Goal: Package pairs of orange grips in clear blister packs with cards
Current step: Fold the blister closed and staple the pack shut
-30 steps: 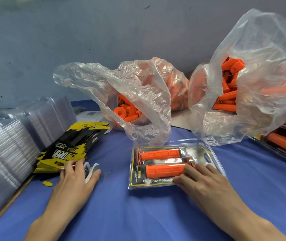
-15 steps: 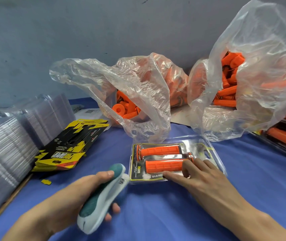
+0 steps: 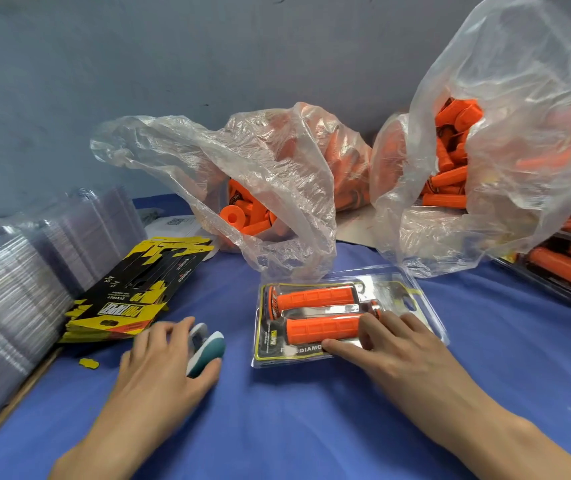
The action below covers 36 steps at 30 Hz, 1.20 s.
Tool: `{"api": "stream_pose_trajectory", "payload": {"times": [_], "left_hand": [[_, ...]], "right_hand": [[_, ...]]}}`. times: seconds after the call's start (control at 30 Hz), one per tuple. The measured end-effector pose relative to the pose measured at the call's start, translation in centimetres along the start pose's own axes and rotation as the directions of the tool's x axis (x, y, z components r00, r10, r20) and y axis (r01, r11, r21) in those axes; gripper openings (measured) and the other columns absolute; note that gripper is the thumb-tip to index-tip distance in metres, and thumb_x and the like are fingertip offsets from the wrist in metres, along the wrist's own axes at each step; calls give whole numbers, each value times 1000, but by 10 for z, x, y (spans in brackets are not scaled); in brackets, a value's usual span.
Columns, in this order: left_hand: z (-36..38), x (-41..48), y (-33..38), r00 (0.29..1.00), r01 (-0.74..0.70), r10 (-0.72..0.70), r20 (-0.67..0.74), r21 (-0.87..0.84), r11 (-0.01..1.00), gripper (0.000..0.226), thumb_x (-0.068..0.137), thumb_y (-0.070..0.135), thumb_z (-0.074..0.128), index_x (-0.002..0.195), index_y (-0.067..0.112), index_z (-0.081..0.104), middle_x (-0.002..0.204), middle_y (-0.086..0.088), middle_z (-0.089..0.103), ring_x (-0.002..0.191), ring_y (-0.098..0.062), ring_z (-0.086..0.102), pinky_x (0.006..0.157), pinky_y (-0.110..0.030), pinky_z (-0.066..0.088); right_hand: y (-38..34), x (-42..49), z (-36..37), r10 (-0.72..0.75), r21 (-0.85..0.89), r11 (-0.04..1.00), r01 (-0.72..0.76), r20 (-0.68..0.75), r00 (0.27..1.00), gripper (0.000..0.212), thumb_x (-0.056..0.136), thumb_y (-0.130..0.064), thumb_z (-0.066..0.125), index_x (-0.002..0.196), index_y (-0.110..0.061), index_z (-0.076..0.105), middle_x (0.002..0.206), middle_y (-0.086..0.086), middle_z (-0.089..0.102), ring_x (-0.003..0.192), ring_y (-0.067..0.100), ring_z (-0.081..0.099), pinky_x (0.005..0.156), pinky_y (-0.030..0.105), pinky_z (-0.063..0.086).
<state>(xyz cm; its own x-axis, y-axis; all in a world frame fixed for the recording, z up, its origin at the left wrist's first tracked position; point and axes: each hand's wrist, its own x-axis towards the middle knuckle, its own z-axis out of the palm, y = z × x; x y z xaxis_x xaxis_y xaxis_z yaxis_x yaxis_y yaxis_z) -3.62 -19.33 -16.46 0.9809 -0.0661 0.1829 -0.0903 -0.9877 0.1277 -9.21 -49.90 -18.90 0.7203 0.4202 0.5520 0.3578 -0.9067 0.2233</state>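
A clear blister pack (image 3: 415, 298) lies on the blue table, closed over a yellow and black card and two orange grips (image 3: 315, 295) lying side by side. My right hand (image 3: 398, 348) presses flat on the pack's near right part, fingers straight, covering the end of the nearer grip (image 3: 322, 329). My left hand (image 3: 159, 368) is to the left of the pack, low on the table. It holds a white and teal stapler (image 3: 208, 348) between fingers and thumb.
A stack of yellow and black cards (image 3: 131, 299) lies at the left beside piles of empty clear blisters (image 3: 7, 299). Two plastic bags (image 3: 277, 188) (image 3: 506, 150) of loose orange grips stand behind the pack. Filled packs (image 3: 568, 268) are stacked at the right edge.
Half a second ago my left hand held the stapler up beside the pack's near left corner. It has moved the stapler back left and down to the table. My right hand stayed on the pack.
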Motion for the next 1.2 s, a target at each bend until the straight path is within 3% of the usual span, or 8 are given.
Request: {"api": "stream_pose_trajectory", "payload": {"times": [0.1,0.23,0.5,0.93,1.0,1.07,1.13,1.2], "left_hand": [[2,7,24,984,-84,12,-177,-409,909,44,92,30,64,132,15,54,112,2,57,102,-17,55,92,-33,42],[7,15,57,955,258,-15,297,-801,540,14,99,17,55,111,12,61,83,4,68,64,-9,65,78,-40,60],[6,17,79,821,532,41,569,-790,306,19,96,6,54,84,0,68,79,-9,73,55,-10,60,53,-22,54],[4,18,71,835,512,57,547,-811,284,21,99,13,54,99,-1,70,90,-12,71,64,-10,57,52,-20,51],[8,14,69,918,373,-36,394,-833,409,20,99,22,56,110,9,65,96,-4,71,67,-10,61,57,-25,54],[11,6,66,995,1,-68,-75,-661,751,21,97,36,55,115,25,56,103,6,61,80,-8,60,71,-30,50],[10,-2,67,854,-437,292,-430,-290,851,17,97,42,52,110,32,53,102,11,54,88,-9,54,77,-30,44],[15,-11,75,703,-672,609,-367,-63,737,22,92,46,54,108,31,58,101,11,56,89,-13,54,78,-30,41]], "right_hand": [[0,0,0,7,8,1000,-7,0,1000,52,82,-11,39,122,-34,64,87,-2,54,76,24,56,66,36,47],[0,-1,0,0,4,1000,0,-18,1000,54,81,-10,38,122,-33,65,87,-2,54,74,24,55,65,36,48],[6,-6,-4,-16,45,999,16,-6,1000,53,76,-8,61,122,-35,62,89,-3,52,74,23,53,65,37,45],[-10,2,-8,-84,17,996,86,-98,992,26,84,-5,56,98,-23,71,85,-3,60,68,20,56,59,32,50],[-11,2,-7,-76,32,996,80,-108,991,28,86,-6,51,96,-23,71,85,-3,61,69,20,58,60,33,51],[-12,2,-6,-69,46,996,75,-116,991,30,88,-9,46,96,-23,71,85,-3,61,70,20,59,61,33,51],[-11,2,-5,-65,58,996,72,-114,991,30,88,-10,45,97,-23,71,86,-3,61,71,20,59,61,33,52],[-11,2,-4,-64,65,995,71,-110,992,30,88,-10,46,98,-24,70,87,-3,61,72,20,58,61,33,51]]}}
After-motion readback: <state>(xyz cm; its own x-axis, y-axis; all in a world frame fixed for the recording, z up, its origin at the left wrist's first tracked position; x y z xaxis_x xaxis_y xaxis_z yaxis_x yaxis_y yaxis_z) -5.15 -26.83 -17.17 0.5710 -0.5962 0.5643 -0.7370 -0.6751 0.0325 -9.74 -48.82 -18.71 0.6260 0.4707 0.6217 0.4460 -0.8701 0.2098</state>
